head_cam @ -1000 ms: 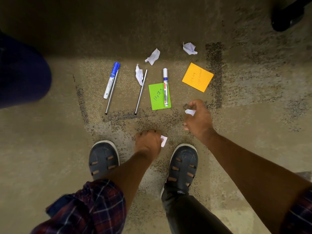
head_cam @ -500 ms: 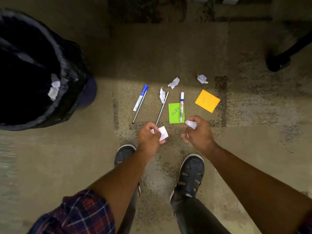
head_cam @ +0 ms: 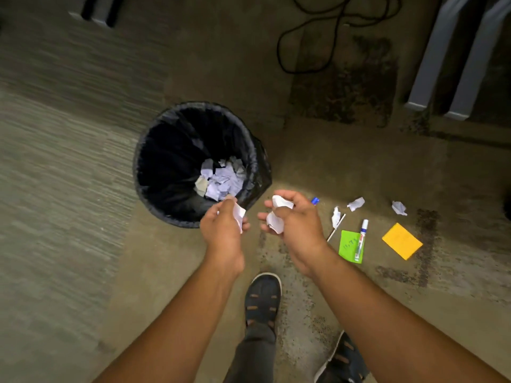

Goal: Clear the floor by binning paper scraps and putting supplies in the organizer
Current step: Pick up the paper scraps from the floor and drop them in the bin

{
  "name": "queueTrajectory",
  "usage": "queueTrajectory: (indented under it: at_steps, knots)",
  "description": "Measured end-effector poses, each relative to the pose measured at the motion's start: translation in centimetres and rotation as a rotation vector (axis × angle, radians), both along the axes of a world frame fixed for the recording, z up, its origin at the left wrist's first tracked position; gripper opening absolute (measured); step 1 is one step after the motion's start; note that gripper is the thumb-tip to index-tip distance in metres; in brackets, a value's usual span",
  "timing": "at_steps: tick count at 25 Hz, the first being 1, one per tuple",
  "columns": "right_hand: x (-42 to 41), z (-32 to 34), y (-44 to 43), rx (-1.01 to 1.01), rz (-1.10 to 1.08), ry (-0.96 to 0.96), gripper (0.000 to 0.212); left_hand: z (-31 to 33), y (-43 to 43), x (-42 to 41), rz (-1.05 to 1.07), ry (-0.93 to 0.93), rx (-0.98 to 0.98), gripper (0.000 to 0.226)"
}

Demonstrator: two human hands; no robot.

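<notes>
My left hand point(head_cam: 222, 230) grips a white paper scrap point(head_cam: 239, 215) at the near rim of the black-lined bin point(head_cam: 154, 194), which holds several white scraps. My right hand point(head_cam: 296, 225), just right of the bin, is closed on crumpled white paper point(head_cam: 276, 217). On the floor to the right lie three crumpled scraps point(head_cam: 356, 203) point(head_cam: 399, 208) point(head_cam: 336, 217), a green sticky note point(head_cam: 347, 246) with a white marker point(head_cam: 360, 240) on it, an orange sticky note point(head_cam: 402, 240), a thin pen point(head_cam: 336, 230) and the blue cap of another marker point(head_cam: 315, 200) behind my right hand.
A black cable point(head_cam: 318, 37) loops on the carpet at the back. Grey furniture legs point(head_cam: 448, 64) stand at the back right, another point(head_cam: 94, 9) at the back left. My two shoes point(head_cam: 262, 297) point(head_cam: 343, 360) are on the floor below my hands.
I rose and turned left toward the bin. Both hands, each holding paper, lifted from the floor to the bin's near rim. The bin now shows from above.
</notes>
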State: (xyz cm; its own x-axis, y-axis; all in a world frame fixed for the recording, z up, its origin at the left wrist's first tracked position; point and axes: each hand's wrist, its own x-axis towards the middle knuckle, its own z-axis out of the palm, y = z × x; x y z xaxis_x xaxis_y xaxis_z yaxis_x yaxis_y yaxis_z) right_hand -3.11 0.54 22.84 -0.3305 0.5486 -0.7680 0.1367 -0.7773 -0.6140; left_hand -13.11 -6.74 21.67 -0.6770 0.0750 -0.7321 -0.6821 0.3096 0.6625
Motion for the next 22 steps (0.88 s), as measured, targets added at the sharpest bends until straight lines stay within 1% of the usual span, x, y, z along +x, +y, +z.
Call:
queueTrajectory:
  at_steps: [3,6,7,8,10,11,13,14,16,18,20,22]
  knots:
    - [-5.5,1.1,-0.1,-0.031,0.025,0.022,0.033,1.8,0.5,-5.0,0.098,-0.055,0.026,0.026]
    - [-8.9,1.5,-0.3,-0.094,0.057,0.059,0.055,2.4,0.7,-8.5,0.141,-0.108,0.025,0.019]
    - [-9.6,1.6,-0.4,-0.107,0.067,0.07,0.06,2.6,0.8,-9.1,0.139,-0.129,0.015,0.015]
    - [-9.9,1.7,-0.3,-0.116,0.072,0.072,0.061,2.8,0.8,-9.5,0.137,-0.146,-0.001,0.015]
    - [-10.0,1.8,0.0,-0.118,0.06,0.063,0.058,2.9,1.0,-10.0,0.145,-0.158,-0.035,0.021]
    - [-9.7,1.8,0.1,-0.112,0.046,0.06,0.055,3.0,1.1,-10.1,0.153,-0.144,-0.045,0.02]
    - [-8.6,1.8,0.4,-0.095,0.011,0.054,0.051,3.0,1.3,-9.7,0.139,-0.066,-0.057,0.012]
    - [-7.6,1.8,0.6,-0.083,-0.006,0.048,0.05,3.2,1.6,-9.1,0.106,-0.013,-0.055,0.009]
    - [-5.5,1.6,1.0,-0.06,-0.036,0.035,0.049,3.6,2.2,-7.2,0.011,0.11,-0.046,0.017]
    - [-3.5,1.2,1.5,-0.046,-0.069,0.02,0.042,3.9,3.1,-4.6,-0.107,0.237,-0.041,0.022]
    - [-1.3,0.4,2.0,-0.011,-0.092,-0.011,0.037,3.2,4.3,-1.6,-0.259,0.294,-0.014,0.022]
    - [1.5,-0.8,2.7,0.042,-0.094,-0.093,0.036,1.5,5.7,1.3,-0.409,0.302,-0.004,0.024]
